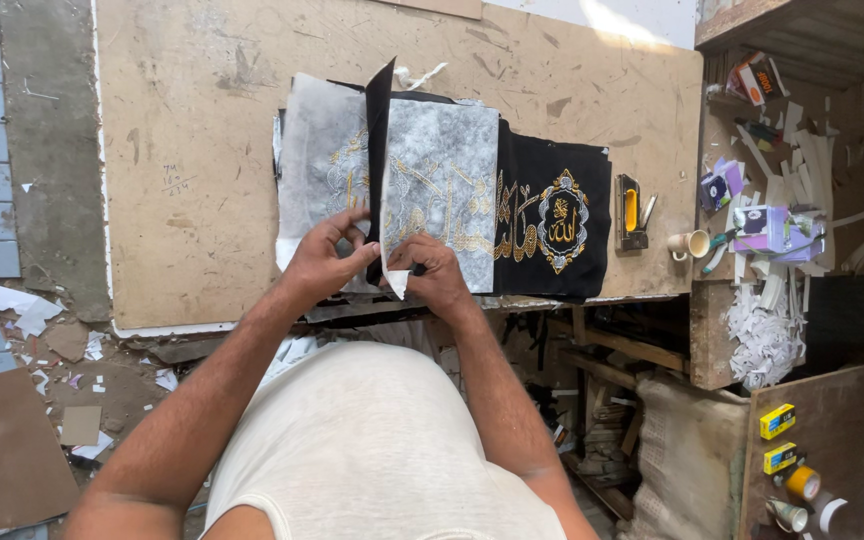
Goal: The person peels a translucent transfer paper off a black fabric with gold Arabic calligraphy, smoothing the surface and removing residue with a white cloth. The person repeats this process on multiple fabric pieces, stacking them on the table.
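On the worn wooden table (202, 150), my left hand (324, 262) and right hand (434, 272) both pinch the lower edge of a raised black embroidered cloth panel (379, 150) with white backing, its gold-embroidered neighbour (552, 225) lying flat beside a yellow utility knife (631, 212).

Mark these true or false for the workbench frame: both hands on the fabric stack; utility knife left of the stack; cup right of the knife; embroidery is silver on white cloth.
1. Both the left hand and the right hand grip the stack of black embroidered cloths with white backing sheets. True.
2. The yellow utility knife lies left of the stack. False: it lies right of it.
3. A small cup sits right of the knife. True.
4. The embroidery is silver on white cloth. False: gold on black.
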